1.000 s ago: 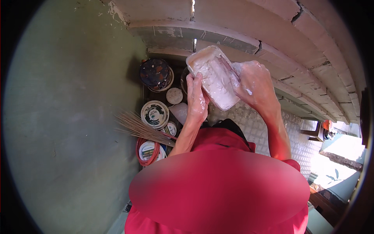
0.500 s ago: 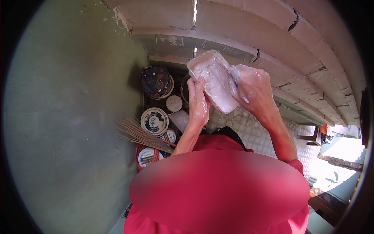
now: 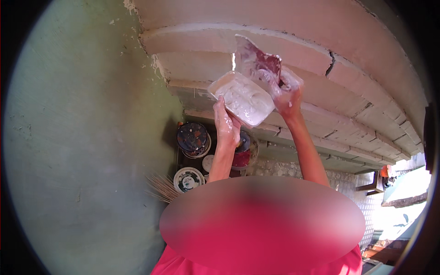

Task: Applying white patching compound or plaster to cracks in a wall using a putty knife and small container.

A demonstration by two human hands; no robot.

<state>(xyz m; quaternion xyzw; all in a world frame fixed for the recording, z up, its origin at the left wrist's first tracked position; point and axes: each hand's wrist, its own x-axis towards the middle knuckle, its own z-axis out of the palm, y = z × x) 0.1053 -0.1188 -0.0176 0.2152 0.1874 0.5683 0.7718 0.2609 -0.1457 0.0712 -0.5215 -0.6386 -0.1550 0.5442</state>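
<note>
My left hand (image 3: 225, 123) grips the near left side of a rectangular plastic tub (image 3: 215, 85), its thumb over the rim. Thick white paste (image 3: 243, 101) fills the tub and lies in ridges. My right hand (image 3: 289, 94), smeared with the paste, is closed on a flat, wide scraper (image 3: 256, 57) with a dark reddish edge and paste across its blade. The scraper is held upright just above the tub's upper right side. Both hands are raised in front of stepped, pinkish plaster surfaces (image 3: 293, 52) with cracks.
A green plastered wall (image 3: 82, 137) fills the left. Below my left hand stand several paint pails (image 3: 192, 140), lidded tubs (image 3: 187, 181) and a bundle of thin sticks (image 3: 162, 188). A tiled floor (image 3: 343, 183) runs rightward to a wooden stool (image 3: 371, 188) near a bright opening.
My right hand has lifted the scraper up out of the tub, showing its blade. The tub has moved slightly down and left and is tilted differently. The view has shifted, showing more stepped plaster.
</note>
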